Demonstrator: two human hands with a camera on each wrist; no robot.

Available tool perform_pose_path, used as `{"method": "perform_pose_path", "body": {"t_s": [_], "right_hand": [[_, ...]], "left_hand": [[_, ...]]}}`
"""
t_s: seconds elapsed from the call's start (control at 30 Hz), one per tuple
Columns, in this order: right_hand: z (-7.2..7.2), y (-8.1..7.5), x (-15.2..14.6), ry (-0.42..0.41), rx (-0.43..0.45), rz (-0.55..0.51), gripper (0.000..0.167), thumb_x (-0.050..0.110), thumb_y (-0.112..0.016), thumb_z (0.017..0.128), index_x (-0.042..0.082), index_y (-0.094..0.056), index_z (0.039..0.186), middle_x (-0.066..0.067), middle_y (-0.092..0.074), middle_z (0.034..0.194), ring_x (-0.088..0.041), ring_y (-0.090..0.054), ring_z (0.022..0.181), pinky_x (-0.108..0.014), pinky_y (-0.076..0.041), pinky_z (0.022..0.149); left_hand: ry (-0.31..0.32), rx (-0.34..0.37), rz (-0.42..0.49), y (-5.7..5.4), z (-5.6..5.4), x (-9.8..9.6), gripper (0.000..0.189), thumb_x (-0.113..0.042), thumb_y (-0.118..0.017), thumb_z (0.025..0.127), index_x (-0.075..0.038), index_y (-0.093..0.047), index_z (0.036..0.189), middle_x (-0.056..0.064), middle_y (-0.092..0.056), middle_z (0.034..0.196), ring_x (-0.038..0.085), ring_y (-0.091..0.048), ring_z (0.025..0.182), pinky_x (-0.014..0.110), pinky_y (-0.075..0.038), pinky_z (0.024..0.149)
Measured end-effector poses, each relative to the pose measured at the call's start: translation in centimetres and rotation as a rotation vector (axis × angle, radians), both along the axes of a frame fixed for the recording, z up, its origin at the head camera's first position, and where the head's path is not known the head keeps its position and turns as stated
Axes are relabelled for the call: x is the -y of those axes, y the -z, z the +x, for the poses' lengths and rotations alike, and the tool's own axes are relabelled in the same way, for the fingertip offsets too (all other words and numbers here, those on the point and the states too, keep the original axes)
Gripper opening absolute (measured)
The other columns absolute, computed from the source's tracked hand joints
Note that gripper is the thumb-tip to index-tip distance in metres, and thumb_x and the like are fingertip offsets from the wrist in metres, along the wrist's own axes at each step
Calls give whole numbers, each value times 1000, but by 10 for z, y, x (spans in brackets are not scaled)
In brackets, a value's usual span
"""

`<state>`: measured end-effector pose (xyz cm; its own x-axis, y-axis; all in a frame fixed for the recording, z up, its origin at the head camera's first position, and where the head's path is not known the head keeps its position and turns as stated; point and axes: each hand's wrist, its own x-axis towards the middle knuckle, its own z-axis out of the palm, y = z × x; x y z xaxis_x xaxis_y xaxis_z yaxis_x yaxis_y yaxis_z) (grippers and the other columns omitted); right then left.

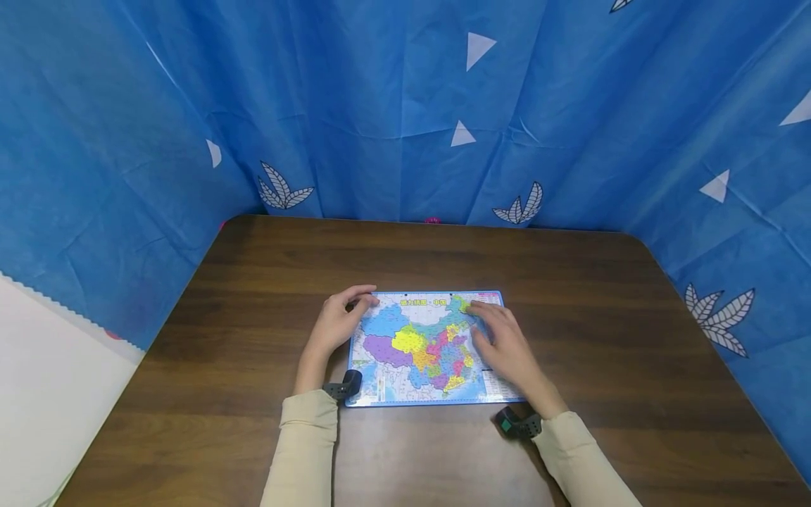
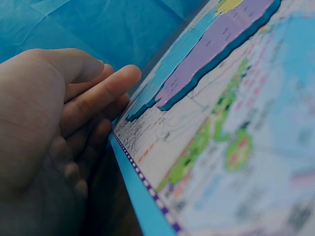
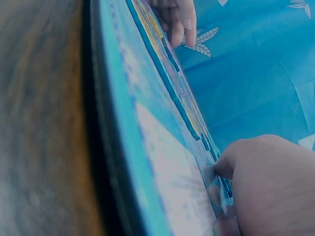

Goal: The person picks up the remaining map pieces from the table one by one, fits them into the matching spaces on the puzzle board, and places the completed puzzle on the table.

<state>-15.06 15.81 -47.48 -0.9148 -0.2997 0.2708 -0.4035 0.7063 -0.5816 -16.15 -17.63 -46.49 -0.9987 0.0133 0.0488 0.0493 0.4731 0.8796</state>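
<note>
A map puzzle board [image 1: 418, 405] with a blue border lies flat on the table, covered with coloured, raised map pieces, among them a purple piece [image 1: 388, 351] and a yellow piece [image 1: 408, 339]. My left hand [image 1: 342, 320] is at the board's upper left corner, fingers loosely bent and holding nothing; its left wrist view shows the fingertips [image 2: 130, 73] beside the board's edge. Over the right side of the map, my right hand [image 1: 507, 345] has its fingers reaching to the green piece [image 1: 459, 304] at the upper right. In the right wrist view its thumb touches the board; the other fingertips are mostly hidden.
The brown wooden table [image 1: 253, 282] extends around the board on all sides. A blue patterned curtain [image 1: 380, 105] hangs behind the table and along its sides. White fabric [image 1: 51, 394] shows at the left. Each wrist wears a black strap camera [image 1: 345, 386].
</note>
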Motion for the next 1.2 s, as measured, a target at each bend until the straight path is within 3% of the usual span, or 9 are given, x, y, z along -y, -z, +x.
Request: {"method": "perform_pose_path", "body": {"t_s": [1.2], "right_hand": [[1,0,0,-17,-24,-6,34,18,-67,98,11,-68,132,-9,-59,148,-32,-48,137,-58,-43,110]], "left_hand": [[-5,7,-8,-3,1,-1,34,-30,-59,105,-18,-67,135,6,-68,134,30,-56,132,55,-41,114]]}}
